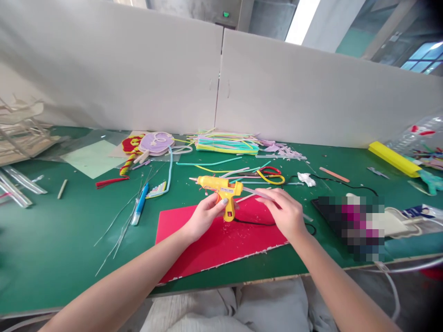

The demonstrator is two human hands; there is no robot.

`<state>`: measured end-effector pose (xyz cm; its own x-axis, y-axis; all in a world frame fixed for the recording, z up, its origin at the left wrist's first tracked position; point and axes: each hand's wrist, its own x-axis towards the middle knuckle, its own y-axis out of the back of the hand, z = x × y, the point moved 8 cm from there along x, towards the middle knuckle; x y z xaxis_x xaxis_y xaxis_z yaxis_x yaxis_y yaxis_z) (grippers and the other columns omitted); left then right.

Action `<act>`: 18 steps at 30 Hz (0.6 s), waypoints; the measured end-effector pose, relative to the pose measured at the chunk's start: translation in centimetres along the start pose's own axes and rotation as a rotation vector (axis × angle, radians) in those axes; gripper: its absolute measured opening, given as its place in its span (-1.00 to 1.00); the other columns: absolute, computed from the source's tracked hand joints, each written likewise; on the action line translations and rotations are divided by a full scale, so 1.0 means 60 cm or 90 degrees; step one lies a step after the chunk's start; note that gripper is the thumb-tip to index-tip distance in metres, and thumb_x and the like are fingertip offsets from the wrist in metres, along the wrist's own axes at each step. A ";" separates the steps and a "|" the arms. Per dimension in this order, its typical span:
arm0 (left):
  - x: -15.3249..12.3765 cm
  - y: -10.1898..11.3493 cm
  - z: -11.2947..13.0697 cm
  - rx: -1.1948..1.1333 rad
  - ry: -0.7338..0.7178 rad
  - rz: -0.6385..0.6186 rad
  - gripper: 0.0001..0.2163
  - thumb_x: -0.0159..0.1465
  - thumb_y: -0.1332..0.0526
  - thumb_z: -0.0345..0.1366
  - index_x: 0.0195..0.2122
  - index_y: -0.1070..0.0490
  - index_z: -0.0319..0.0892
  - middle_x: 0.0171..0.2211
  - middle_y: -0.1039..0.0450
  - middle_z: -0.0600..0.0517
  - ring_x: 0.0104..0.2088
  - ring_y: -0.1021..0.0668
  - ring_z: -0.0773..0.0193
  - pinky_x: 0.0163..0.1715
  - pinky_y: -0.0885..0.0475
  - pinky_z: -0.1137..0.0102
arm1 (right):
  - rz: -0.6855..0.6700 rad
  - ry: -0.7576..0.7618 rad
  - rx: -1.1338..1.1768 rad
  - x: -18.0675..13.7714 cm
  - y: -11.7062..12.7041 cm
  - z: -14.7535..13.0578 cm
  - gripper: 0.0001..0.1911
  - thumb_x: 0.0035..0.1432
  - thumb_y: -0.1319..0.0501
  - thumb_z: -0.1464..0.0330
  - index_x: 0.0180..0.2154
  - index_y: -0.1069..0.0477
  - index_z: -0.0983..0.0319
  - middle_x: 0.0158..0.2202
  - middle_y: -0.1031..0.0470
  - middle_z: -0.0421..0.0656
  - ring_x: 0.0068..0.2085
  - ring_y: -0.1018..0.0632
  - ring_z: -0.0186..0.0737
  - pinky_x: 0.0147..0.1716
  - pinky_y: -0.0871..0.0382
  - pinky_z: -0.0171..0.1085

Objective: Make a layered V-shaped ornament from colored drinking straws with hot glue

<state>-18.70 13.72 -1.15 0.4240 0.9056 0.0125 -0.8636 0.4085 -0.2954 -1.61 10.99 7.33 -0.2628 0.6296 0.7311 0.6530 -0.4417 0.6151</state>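
Observation:
My left hand (206,213) is wrapped round the handle area of a yellow hot glue gun (221,185), its nozzle pointing left. At the gun's rear end, my right hand (284,211) pinches a translucent glue stick (254,191) whose front meets the back of the gun. Beneath both hands lies a red board (194,244) with a ragged white front edge. From the gun's handle a black cord (254,223) runs right across the board. Behind the gun are red-and-yellow-handled scissors (272,176), partly among loose pipe cleaners.
Bundled pastel pipe cleaners (226,144) lie at the back. On the left are a blue utility knife (140,205), thin wires (119,235) and a purple round craft piece (157,143). To the right lie crumpled tissue (306,179), a yellow box (393,159) and a dark, blurred-out device (328,221).

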 end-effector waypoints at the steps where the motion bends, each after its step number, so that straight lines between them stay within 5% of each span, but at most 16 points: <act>1: 0.000 0.001 0.002 0.012 0.001 0.008 -0.67 0.21 -0.17 -0.03 -0.22 -0.37 -0.22 -0.22 -0.53 -0.09 -0.18 -0.56 0.12 -0.13 -0.42 0.25 | -0.001 0.008 0.011 0.002 0.000 -0.002 -0.80 0.19 -0.16 0.41 -0.13 -0.44 0.14 -0.27 -0.56 -0.15 -0.27 -0.55 -0.25 -0.20 -0.44 -0.23; 18: 0.002 -0.002 0.016 0.177 -0.033 0.016 -0.63 0.20 -0.14 0.02 -0.29 -0.37 -0.24 -0.28 -0.53 -0.07 -0.22 -0.55 0.14 -0.18 -0.42 0.31 | -0.152 -0.027 0.051 0.032 -0.016 0.014 -0.82 0.27 -0.05 0.33 -0.31 -0.39 0.20 -0.38 -0.42 -0.16 -0.30 -0.47 -0.29 -0.28 -0.37 -0.30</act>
<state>-18.85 13.88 -0.21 0.3928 0.9177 0.0590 -0.9185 0.3946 -0.0237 -2.11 13.16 7.90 -0.3869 0.7374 0.5537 0.6307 -0.2265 0.7423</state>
